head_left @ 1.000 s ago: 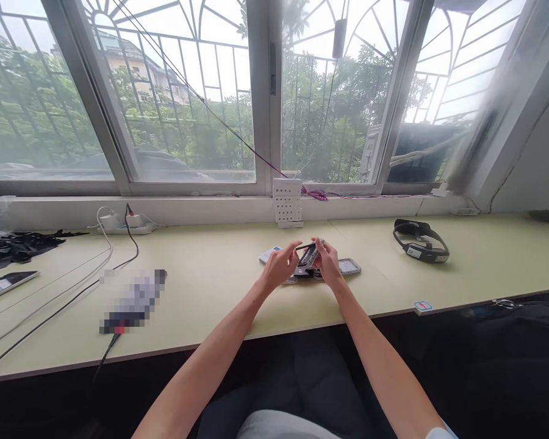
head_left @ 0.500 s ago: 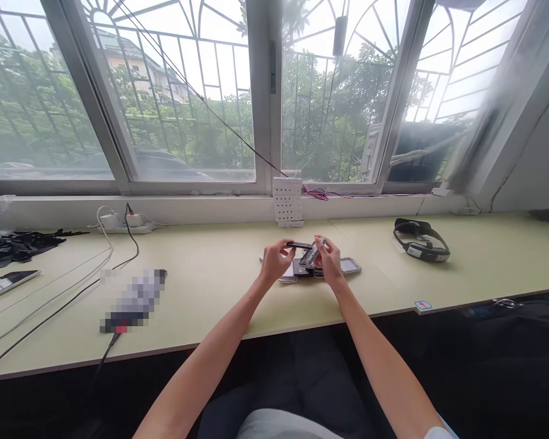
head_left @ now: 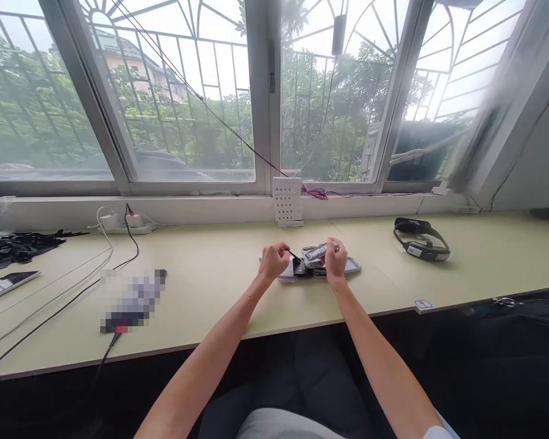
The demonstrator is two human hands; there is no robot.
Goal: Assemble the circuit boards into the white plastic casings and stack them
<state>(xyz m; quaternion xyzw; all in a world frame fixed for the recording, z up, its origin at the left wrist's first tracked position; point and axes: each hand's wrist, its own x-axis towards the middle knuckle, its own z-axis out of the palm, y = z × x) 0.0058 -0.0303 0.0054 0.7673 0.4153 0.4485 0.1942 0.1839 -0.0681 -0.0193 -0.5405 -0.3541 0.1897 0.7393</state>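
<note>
Pinched in my left hand (head_left: 274, 262) is a thin black flat piece (head_left: 294, 255), seen nearly edge-on, which looks like a phone battery. It slants down toward a dark pile of similar flat black pieces (head_left: 302, 269). My right hand (head_left: 336, 261) is closed on the right end of a silver-grey phone frame (head_left: 317, 252), held tilted above other phone parts. Under my left hand lie stacked whitish phone parts (head_left: 288, 274). Right of my right hand, a pale phone casing (head_left: 353, 266) rests on the table.
A black headset with a strap (head_left: 421, 241) lies to the right on the pale table (head_left: 201, 292). A white perforated box (head_left: 288, 202) stands by the window. On the left are a blurred-out device with a cable (head_left: 135, 302), a power strip (head_left: 127, 225) and a phone (head_left: 9, 284).
My left hand has lowered the black piece from level to slanting down toward the dark pile. My right hand has moved slightly right, and its phone frame is turned flatter.
</note>
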